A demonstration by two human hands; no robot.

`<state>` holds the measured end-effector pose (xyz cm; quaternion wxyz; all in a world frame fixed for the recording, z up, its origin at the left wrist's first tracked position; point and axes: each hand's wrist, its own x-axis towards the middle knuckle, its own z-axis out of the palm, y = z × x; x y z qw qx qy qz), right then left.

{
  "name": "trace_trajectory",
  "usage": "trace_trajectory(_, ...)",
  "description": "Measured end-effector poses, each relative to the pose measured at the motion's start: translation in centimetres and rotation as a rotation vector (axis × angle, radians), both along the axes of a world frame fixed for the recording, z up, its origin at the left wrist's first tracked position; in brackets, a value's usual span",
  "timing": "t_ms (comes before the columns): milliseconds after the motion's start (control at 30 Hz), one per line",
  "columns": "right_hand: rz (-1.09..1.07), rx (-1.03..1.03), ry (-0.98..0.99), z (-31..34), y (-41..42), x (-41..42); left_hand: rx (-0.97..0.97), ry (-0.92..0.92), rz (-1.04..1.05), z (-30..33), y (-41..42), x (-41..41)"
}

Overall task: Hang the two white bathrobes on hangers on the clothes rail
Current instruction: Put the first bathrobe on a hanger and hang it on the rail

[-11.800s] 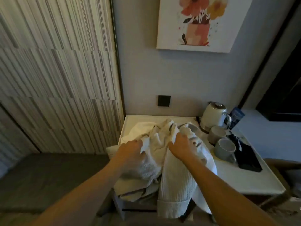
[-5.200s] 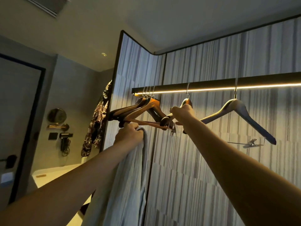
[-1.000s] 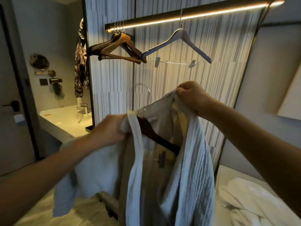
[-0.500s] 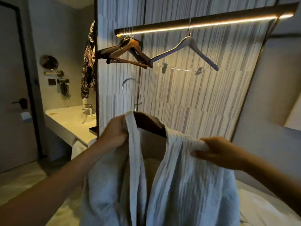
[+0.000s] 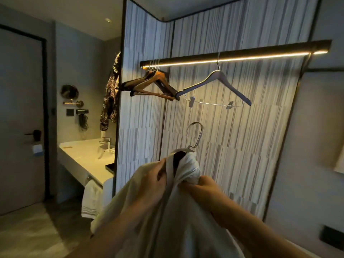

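Note:
A white bathrobe (image 5: 178, 216) is draped over a dark wooden hanger (image 5: 179, 158) whose metal hook (image 5: 197, 135) sticks up above the collar. My left hand (image 5: 154, 180) grips the left collar and my right hand (image 5: 206, 185) bunches the right collar just under the hook. The lit clothes rail (image 5: 234, 56) runs above, well clear of the hook. On it hang several wooden hangers (image 5: 154, 84) bunched at the left end and one clip hanger (image 5: 216, 86) near the middle. The second bathrobe is out of view.
A striped wall panel (image 5: 232, 136) stands behind the rail. To the left are a washbasin counter (image 5: 85, 157) with a towel (image 5: 92, 198) hanging below, a patterned garment (image 5: 110, 97) on the panel's edge and a door (image 5: 20, 118).
My right hand has moved in from the robe's right shoulder to the collar beside my left hand. The hanger with the robe now sits higher, its hook fully showing.

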<state>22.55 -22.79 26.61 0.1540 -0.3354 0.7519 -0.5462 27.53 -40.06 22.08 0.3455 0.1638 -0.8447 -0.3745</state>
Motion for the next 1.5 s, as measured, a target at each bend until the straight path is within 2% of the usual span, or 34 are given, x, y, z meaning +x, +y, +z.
trace_trajectory(67,0.017,-0.020,-0.020,0.4,-1.5,0.2,0.233,0.116,-0.031,-1.5,-2.0,-1.3)
trace_trajectory(133,0.012,-0.026,0.002,0.9,-3.1,0.3,0.398,0.226,-0.051,0.2,-1.0,-0.7)
trace_trajectory(233,-0.008,-0.079,0.003,1.8,-5.5,-0.9,0.373,0.292,-0.140,3.4,0.1,-0.3)
trace_trajectory(367,0.015,-0.201,-0.080,3.1,-8.7,-2.7,0.378,0.266,-0.230,5.0,-2.2,-2.0)
trace_trajectory(467,0.017,-0.200,-0.113,3.5,-12.1,-4.1,0.362,0.200,-0.178,5.5,-4.7,-3.8)
trace_trajectory(533,0.017,-0.194,-0.120,4.7,-15.2,-5.5,0.357,0.234,-0.122,6.7,-7.7,-5.6)
trace_trajectory(767,0.025,-0.211,-0.152,14.7,-25.9,-11.8,0.476,0.345,-0.275,15.1,-19.2,-12.3)
trace_trajectory(867,-0.051,-0.257,-0.093,19.4,-29.5,-14.9,0.392,0.350,-0.425,18.8,-23.2,-15.9)
trace_trajectory(933,-0.089,-0.277,-0.062,22.5,-31.5,-16.7,0.237,0.368,-0.425,21.5,-25.6,-19.1)
trace_trajectory(1033,-0.163,-0.313,-0.011,26.4,-34.5,-19.4,0.127,0.423,-0.470,25.2,-28.6,-24.1)
trace_trajectory(1267,-0.402,-0.408,-0.021,31.9,-39.4,-28.0,0.096,0.448,-0.618,30.9,-32.7,-33.8)
trace_trajectory(1400,-0.481,-0.403,0.040,34.5,-41.1,-31.4,0.191,0.494,-0.766,32.9,-33.9,-38.4)
trace_trajectory(1500,-0.449,-0.400,0.078,34.6,-40.8,-33.3,0.124,0.519,-0.765,33.2,-34.1,-40.4)
